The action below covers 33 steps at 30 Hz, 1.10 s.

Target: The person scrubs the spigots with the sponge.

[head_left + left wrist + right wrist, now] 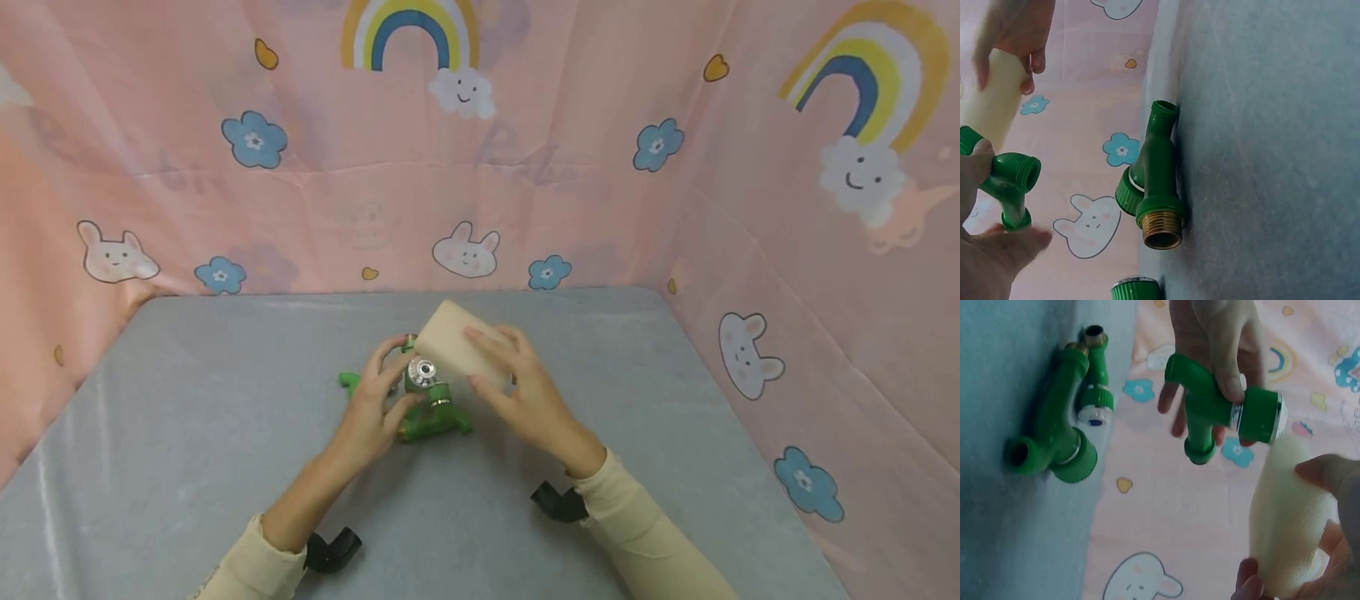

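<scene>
My left hand [371,404] pinches a green plastic tap [1207,403] with thumb and fingers, raised over the table. The tap's round knob has a silvery face [422,372], turned up toward the head camera. In my right hand [528,400] is a cream-coloured sponge block [450,333], gripped between thumb and fingers. In the right wrist view the sponge's end meets the knob's silvery face. Below the hands, a second green tap [435,423] with a brass threaded end [1163,231] lies on the table. Another green tap [1097,381] lies beside it.
A grey cloth covers the table [187,467]. Pink printed curtains [337,192] stand along its back and sides. Black curved pieces [333,550] sit at both wrists, close over the tabletop.
</scene>
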Each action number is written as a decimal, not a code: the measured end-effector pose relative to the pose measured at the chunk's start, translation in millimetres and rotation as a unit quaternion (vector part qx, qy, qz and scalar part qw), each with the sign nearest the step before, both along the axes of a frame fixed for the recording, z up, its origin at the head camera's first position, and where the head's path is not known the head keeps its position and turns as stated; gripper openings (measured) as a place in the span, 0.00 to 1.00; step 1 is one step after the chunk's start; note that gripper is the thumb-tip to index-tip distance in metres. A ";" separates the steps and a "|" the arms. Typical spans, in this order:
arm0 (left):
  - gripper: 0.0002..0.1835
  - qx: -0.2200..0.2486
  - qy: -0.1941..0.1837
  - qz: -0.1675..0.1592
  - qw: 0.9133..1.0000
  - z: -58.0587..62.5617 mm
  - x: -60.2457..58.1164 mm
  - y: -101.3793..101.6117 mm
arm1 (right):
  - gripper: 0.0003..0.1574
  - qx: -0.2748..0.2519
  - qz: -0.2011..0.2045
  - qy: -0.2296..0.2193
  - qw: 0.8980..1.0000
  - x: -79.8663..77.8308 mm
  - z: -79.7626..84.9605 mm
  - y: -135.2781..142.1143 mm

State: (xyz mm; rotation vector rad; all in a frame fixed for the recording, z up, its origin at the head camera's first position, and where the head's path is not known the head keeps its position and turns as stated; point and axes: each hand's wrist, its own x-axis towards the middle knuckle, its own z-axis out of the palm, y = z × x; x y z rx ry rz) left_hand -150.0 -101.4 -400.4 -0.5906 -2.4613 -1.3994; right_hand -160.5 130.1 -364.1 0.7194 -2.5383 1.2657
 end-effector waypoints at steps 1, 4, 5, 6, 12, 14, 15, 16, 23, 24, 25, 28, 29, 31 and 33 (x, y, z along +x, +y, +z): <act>0.28 0.002 -0.014 -0.001 1.000 -0.1 0.2 -0.2 | 0.35 -0.001 -0.006 0.000 1.000 -0.8 0.2 1.2; 0.28 0.009 -0.060 -0.005 0.998 0.1 0.8 -1.3 | 0.35 -0.006 -0.015 0.005 1.000 -1.5 0.7 3.6; 0.28 0.008 -0.072 -0.006 0.997 0.1 1.1 -2.0 | 0.35 -0.011 -0.011 0.010 1.000 -1.1 1.0 3.5; 0.29 0.009 -0.080 -0.008 0.997 0.1 1.0 -2.4 | 0.35 -0.014 -0.004 0.016 1.000 -0.3 1.5 3.0; 0.26 -0.018 -0.089 -0.020 0.996 1.7 1.2 -4.3 | 0.37 -0.005 0.076 0.081 0.994 10.5 1.3 -9.5; 0.23 -0.036 -0.101 -0.013 0.994 1.7 2.7 -5.0 | 0.38 0.011 0.088 0.094 0.992 14.7 0.1 -14.3; 0.20 -0.048 -0.105 -0.006 0.993 1.4 3.4 -5.3 | 0.38 0.020 0.087 0.100 0.991 16.2 -0.7 -16.2; 0.19 -0.056 -0.112 -0.001 0.992 1.5 4.1 -5.7 | 0.38 0.025 0.086 0.102 0.991 17.3 -1.5 -17.7; 0.24 0.026 -0.093 -0.018 0.995 1.2 -3.2 -8.8 | 0.37 0.033 0.034 0.110 0.993 12.0 -3.3 -15.6; 0.25 0.048 -0.085 -0.014 0.995 1.2 -5.1 -9.9 | 0.37 0.034 0.025 0.111 0.993 9.8 -3.4 -14.0; 0.25 0.069 -0.079 -0.009 0.994 1.2 -7.1 -10.8 | 0.37 0.036 0.017 0.111 0.993 7.4 -3.4 -12.4; 0.22 0.101 -0.073 0.013 0.992 0.8 -10.9 -12.8 | 0.37 0.048 -0.004 0.099 0.994 1.0 -4.0 -7.6; 0.22 0.105 -0.074 0.017 0.992 0.9 -11.4 -13.0 | 0.37 0.051 -0.010 0.096 0.994 -0.6 -4.4 -6.4; 0.22 0.101 -0.080 0.023 0.991 1.3 -11.6 -13.1 | 0.37 0.054 -0.022 0.083 0.995 -3.4 -5.7 -4.3; 0.22 0.083 -0.091 0.025 0.992 2.2 -10.6 -13.0 | 0.37 0.050 -0.033 0.069 0.996 -4.9 -6.7 -2.7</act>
